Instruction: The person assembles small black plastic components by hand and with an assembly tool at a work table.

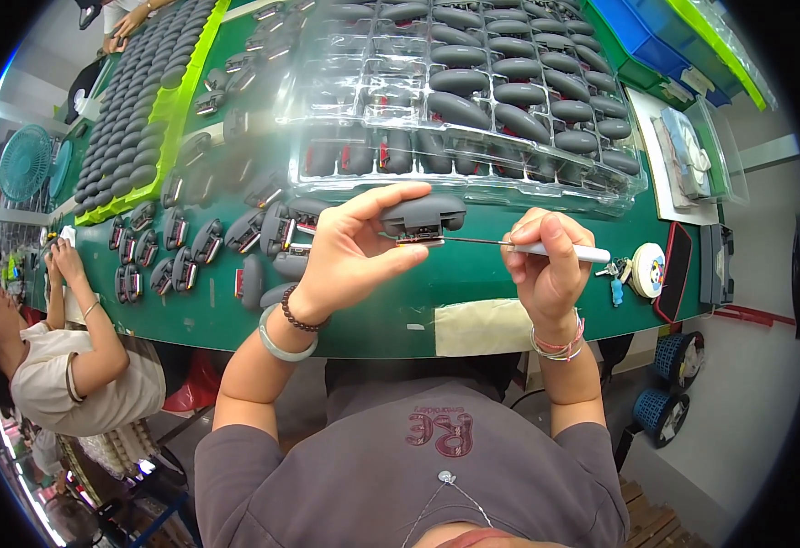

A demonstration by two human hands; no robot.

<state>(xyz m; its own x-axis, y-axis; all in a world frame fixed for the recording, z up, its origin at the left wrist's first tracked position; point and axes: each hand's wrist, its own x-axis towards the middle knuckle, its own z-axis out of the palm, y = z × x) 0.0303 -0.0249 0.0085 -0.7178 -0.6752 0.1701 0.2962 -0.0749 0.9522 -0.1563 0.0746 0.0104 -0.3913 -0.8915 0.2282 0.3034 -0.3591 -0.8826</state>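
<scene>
My left hand point(340, 256) grips a dark grey rounded housing point(424, 213) between thumb and fingers, held above the green table. Its open underside, with metal and small inner parts, faces me. My right hand point(546, 274) pinches a white-handled tool with a thin dark shaft point(575, 251). The shaft points left, and its tip meets or nearly meets the right side of the housing's underside; exact contact is too small to tell. Left of my left hand, several similar grey housings point(208, 240) lie on the table, some showing red and metal parts.
Clear plastic trays point(473, 187) full of grey housings stand beyond my hands. A green-edged tray point(158, 137) holds more at far left. Paper point(477, 327) lies at the near edge; keys point(616, 271) and a round white case point(646, 269) lie right. A co-worker point(80, 365) sits at left.
</scene>
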